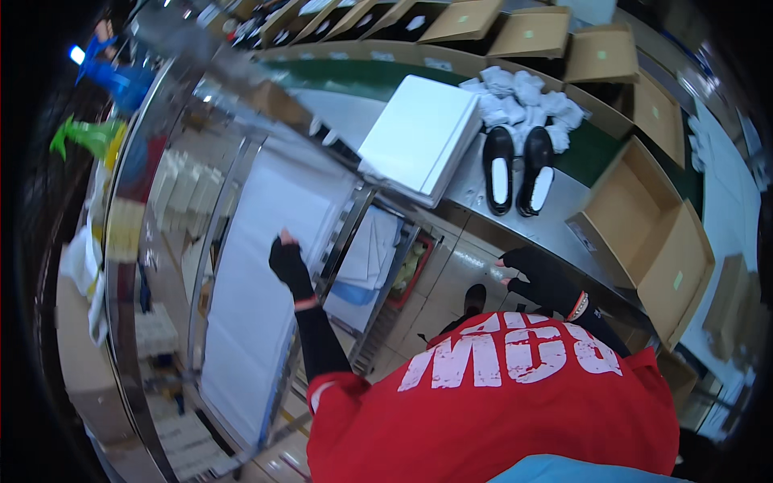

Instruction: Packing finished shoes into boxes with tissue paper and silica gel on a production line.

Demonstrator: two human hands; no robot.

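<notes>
My left hand (291, 264), in a black glove with bare fingertips, is over a broad stack of white sheets (258, 217) on a metal rack. Its fingers are mostly hidden behind the back of the hand, so their grip cannot be made out. By the bench's front edge is my right hand (533, 275), gloved the same way, its fingers apart and nothing in them. Beyond it on the bench stand a black left shoe (498, 153) and a black right shoe (538, 150), both with pale insoles. An open brown cardboard box (632, 213) sits to their right.
A pile of white flat sheets (419, 129) lies left of the shoes, with crumpled white paper (523, 97) behind them. Several open shoe boxes (527, 36) line the far side. A lower rack shelf holds more white paper (366, 249). Spray bottles (93, 137) hang at far left.
</notes>
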